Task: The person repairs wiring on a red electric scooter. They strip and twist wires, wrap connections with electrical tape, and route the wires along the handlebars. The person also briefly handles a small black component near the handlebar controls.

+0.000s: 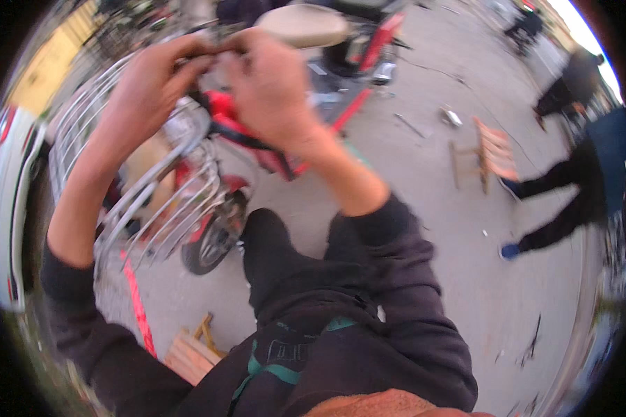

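Note:
My left hand [153,87] and my right hand [271,90] are raised close together above the front of a red scooter [224,108]. Their fingertips meet in a pinch near the top of the view. Whatever lies between them, if anything, is too small or blurred to tell. Below my left forearm is a silver wire basket [153,191] on the scooter's front. The scooter's front wheel [215,240] stands close to my knees. Beyond my right hand is a pale seat [302,26].
A small wooden stool [494,149] stands to the right, next to a person [584,184] in dark trousers and blue shoes. A wooden slatted seat [191,356] is near my left side, beside a red strip [138,306]. At far left is a white vehicle [14,208].

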### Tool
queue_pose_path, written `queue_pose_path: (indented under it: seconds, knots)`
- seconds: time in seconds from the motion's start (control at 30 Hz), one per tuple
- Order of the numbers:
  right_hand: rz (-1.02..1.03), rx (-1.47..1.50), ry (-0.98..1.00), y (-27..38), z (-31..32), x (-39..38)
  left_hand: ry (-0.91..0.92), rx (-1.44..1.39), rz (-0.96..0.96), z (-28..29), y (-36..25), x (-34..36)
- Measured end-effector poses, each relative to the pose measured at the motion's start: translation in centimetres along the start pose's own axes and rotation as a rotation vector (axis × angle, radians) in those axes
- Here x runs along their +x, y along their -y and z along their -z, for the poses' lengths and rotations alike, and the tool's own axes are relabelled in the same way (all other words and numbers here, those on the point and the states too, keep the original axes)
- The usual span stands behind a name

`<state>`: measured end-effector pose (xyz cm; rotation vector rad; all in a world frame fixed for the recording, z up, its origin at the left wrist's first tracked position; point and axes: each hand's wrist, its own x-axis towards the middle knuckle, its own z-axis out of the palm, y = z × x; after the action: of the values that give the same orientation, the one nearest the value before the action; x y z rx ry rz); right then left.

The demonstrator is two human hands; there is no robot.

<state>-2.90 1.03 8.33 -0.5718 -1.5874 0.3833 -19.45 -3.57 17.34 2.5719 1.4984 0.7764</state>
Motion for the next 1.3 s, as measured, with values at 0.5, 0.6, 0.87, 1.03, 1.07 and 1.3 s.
queue_pose_path:
  seconds: [0.5,0.6,0.87,1.03,1.07,1.3]
  knots:
    - [-0.839,-0.403,0.287,-27.2,5.7,-15.5,0.063,-0.218,0.381,1.8,-1.0,0.2]
    - [-0.776,-0.572,0.331,-27.4,3.6,-19.7,0.143,-0.038,0.299,2.0,2.4,-1.2]
    - [-0.308,-0.921,0.797,-29.8,0.3,-21.0,0.009,-0.273,0.343,0.3,-1.2,0.0]
    - [-0.244,-0.836,0.817,-29.1,-0.4,-19.6,-0.096,-0.482,0.291,-0.4,-0.8,-1.2]
    - [-0.240,-0.820,0.768,-29.2,0.3,-19.8,-0.086,-0.464,0.260,-0.8,-0.5,-1.0]
    - [-0.610,-0.455,-0.034,-23.8,5.4,-19.8,-0.198,-0.161,0.116,-1.5,-1.0,-0.6]
